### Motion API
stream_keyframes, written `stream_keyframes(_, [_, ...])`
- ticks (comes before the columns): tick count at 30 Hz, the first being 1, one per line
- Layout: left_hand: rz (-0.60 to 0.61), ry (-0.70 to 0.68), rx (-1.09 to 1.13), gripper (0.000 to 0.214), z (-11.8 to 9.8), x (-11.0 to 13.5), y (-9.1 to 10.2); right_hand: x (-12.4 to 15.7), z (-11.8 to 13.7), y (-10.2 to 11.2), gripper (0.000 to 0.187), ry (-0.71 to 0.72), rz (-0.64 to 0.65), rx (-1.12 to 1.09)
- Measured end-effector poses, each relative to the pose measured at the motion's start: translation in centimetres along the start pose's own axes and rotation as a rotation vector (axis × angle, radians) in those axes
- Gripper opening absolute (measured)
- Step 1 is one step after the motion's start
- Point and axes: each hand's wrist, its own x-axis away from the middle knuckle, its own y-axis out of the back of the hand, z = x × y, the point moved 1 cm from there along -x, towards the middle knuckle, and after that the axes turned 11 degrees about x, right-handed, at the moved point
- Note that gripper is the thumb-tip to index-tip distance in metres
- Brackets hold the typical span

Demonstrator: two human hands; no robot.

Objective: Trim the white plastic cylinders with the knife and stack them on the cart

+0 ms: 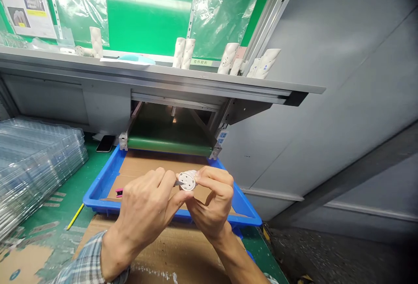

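Note:
My right hand pinches a small round white plastic part with several holes in its face, held up over the blue tray. My left hand is closed round a thin metal tool whose tip touches the left edge of the part. Both hands hover above the cardboard sheet that lines the tray. A small pink object lies on the cardboard left of my left hand.
A green conveyor belt ends at the tray's far side. Stacked clear plastic trays stand at the left, a phone behind them. White tube-shaped parts stand on the grey shelf. A yellow stick lies on the green mat.

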Motion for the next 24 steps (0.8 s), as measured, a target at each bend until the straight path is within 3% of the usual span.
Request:
stream_keyframes(7, [-0.024,-0.004,0.188,0.035,1.0,0.1,0.4,-0.2,0.1,-0.2,0.029,-0.026,0.055,-0.048])
stream_keyframes(14, [-0.039,-0.041,0.252,0.024,1.6,-0.3,0.7,-0.5,0.4,-0.3,0.038,-0.091,0.21,-0.065])
stream_keyframes(18, [0.013,-0.072,0.279,0.022,1.9,-0.4,0.8,-0.9,0.3,-0.1,0.045,-0.09,0.21,-0.027])
stream_keyframes(24, [-0.014,-0.009,0.237,0.022,2.5,-0.1,1.0,-1.1,0.2,0.0,0.052,-0.085,0.19,-0.016])
